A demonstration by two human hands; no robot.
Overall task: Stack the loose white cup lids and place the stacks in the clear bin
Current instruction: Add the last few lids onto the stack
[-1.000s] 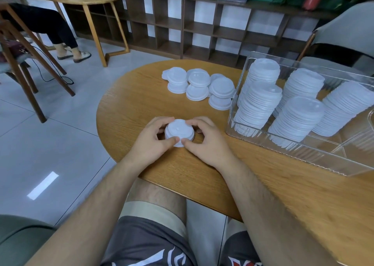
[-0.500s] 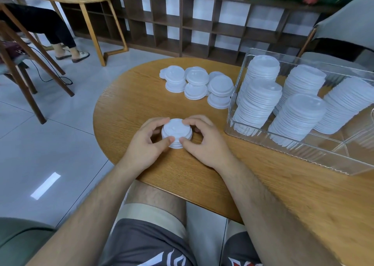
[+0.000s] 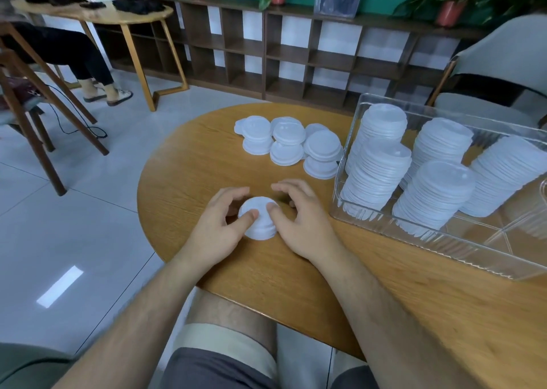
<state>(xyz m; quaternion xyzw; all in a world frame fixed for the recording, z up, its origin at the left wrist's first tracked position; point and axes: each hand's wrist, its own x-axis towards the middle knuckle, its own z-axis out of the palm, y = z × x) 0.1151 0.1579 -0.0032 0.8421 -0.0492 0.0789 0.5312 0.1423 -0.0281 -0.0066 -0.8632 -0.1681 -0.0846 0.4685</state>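
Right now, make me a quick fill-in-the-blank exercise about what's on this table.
The left hand and right hand hold a small stack of white ____.
The clear bin stands on the person's ____ side.
The loose pile lies on the ____ table, outside the bin.
Missing words: lids; right; wooden.

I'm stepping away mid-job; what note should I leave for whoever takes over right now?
Hands: left hand and right hand both curl round a short lid stack on the table, thumbs on top.
Done: five tall stacks stand in the clear bin.
Left: bin the short lid stack, then stack and bin the loose lids at the table's far side.
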